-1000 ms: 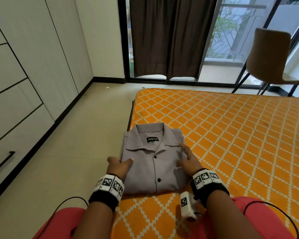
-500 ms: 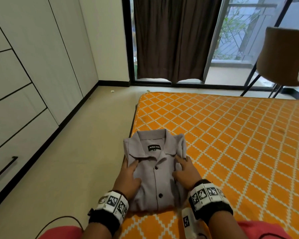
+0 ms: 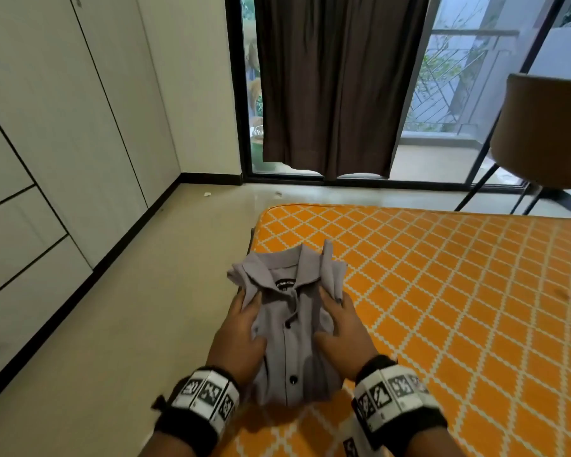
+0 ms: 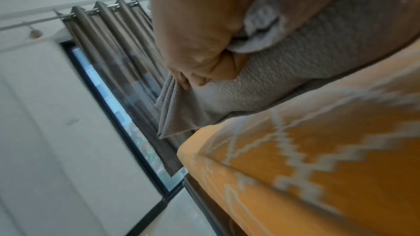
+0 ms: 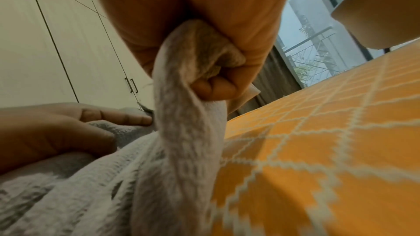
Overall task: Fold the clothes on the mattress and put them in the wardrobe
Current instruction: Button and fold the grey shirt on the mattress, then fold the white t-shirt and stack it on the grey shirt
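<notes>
— What do we have by way of storage?

— The wardrobe [image 3: 47, 133] along the left wall, doors and drawers closed; we cannot see inside.

— And the shirt?

— The folded grey shirt [image 3: 294, 334] sits at the mattress [image 3: 459, 291] corner, seemingly partly lifted, though the wrist views are blurred. Our left hand [image 3: 239, 338] clamps its left edge, our right hand [image 3: 343, 331] its right edge, both grips curled round cloth.

— Around us?

— A dark curtain [image 3: 337, 87] over the glass door, a chair [image 3: 541, 133] beyond the mattress, bare floor [image 3: 129, 324] between us and the wardrobe.

grey shirt [image 3: 290, 328] with dark buttons (black neck label); orange mattress [image 3: 459, 291] crossed by white diamond lattice; dark brown curtain [image 3: 337, 87].
</notes>
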{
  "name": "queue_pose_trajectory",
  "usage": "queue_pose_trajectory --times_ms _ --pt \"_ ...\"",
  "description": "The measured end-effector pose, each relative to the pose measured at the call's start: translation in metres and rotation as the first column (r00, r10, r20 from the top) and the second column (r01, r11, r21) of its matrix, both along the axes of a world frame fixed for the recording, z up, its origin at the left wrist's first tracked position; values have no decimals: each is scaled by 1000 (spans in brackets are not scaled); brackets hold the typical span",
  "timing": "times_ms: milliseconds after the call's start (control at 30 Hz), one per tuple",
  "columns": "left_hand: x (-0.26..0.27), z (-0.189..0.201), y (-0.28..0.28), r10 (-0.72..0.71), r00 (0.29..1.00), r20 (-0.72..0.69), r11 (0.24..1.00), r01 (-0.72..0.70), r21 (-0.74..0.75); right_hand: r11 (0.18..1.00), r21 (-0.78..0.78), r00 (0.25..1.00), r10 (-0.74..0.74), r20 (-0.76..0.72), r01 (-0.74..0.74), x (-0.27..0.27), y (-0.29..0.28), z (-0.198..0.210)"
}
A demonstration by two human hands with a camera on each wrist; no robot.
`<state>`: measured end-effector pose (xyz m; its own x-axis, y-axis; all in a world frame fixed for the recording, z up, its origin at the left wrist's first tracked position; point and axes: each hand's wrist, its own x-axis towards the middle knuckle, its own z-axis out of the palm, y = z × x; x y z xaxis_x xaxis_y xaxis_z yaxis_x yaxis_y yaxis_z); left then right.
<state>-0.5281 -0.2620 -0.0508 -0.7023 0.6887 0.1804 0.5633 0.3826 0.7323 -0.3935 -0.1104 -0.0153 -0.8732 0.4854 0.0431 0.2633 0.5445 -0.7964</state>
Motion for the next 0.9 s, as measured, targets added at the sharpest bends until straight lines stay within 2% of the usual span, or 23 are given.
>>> queue_pose_trajectory --times_ms 100,200,267,367,433,500,567,600,667,733,800,900 --pt "-40 8 43 -58 997 -55 998 60 24 999 21 997 -42 -71 44 -48 49 6" --pt "-89 11 93 -84 995 -53 996 84 -3 991 25 991 -129 -44 130 -96 106 10" --pt "-124 17 125 -56 998 -22 998 55 -23 984 8 984 -180 -12 180 -125 143 7" --pt "-169 28 168 10 998 64 997 -14 71 973 -29 971 -229 -61 228 -161 185 6" --pt "-192 23 191 27 995 100 999 -31 39 975 4 973 -220 -64 220 -177 210 2" --pt "-208 6 202 126 975 181 990 -111 -92 983 -7 983 -182 -6 182 -185 236 -14" --pt "-218 -20 204 305 910 282 939 -238 -246 985 -61 983 -155 102 162 -181 256 -42" --pt "-223 -32 201 356 871 339 926 -280 -254 983 -82 976 -152 153 166 -177 262 -58" --pt "-236 -52 197 377 794 477 926 -342 -161 968 -154 966 -168 194 199 -168 274 -80" --pt "-246 -64 189 311 741 595 936 -348 -56 925 -258 951 -228 208 278 -163 284 -89" --pt "-245 -68 182 246 742 624 956 -293 -29 894 -289 935 -294 200 343 -159 291 -92" --pt "-234 -64 175 272 774 572 954 -296 -52 872 -298 919 -345 191 389 -150 285 -98"
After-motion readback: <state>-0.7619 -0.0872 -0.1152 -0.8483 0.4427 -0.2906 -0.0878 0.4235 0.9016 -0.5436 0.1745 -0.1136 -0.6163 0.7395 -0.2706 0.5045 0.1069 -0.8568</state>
